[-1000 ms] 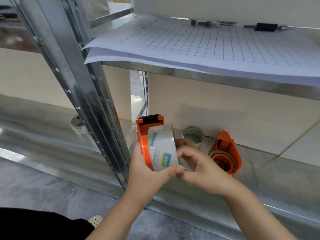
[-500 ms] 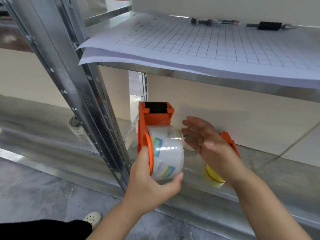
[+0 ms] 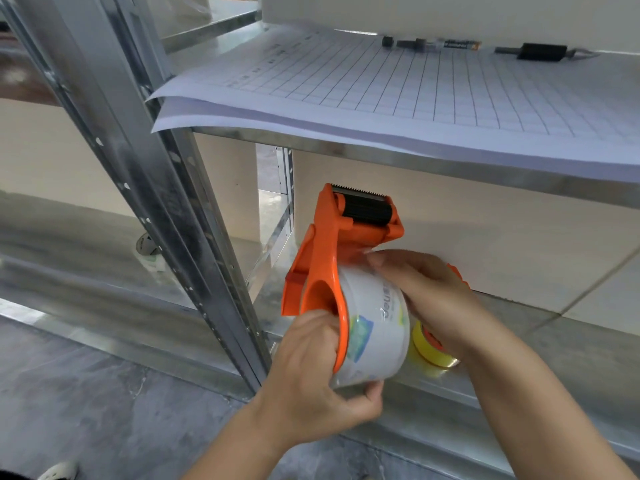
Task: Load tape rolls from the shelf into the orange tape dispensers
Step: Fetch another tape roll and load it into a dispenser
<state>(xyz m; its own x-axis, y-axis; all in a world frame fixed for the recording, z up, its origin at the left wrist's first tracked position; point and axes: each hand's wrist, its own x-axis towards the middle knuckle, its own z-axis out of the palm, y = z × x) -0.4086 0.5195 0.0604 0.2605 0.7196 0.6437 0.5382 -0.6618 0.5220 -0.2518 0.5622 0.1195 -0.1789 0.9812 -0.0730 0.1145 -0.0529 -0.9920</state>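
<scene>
At lower centre, your left hand (image 3: 311, 386) curls around the orange tape dispenser (image 3: 329, 258) and the clear tape roll (image 3: 375, 327) seated in it, thumb pressed beneath the roll. Just to the right, your right hand (image 3: 433, 299) curves its fingers over the roll's top. Behind that hand, on the lower metal shelf (image 3: 554, 341), a second orange dispenser (image 3: 459, 273) is mostly hidden. Further back at left lies another roll (image 3: 147, 249). Across the top, gridded paper (image 3: 381, 91) and markers (image 3: 433, 45) rest on the upper shelf.
</scene>
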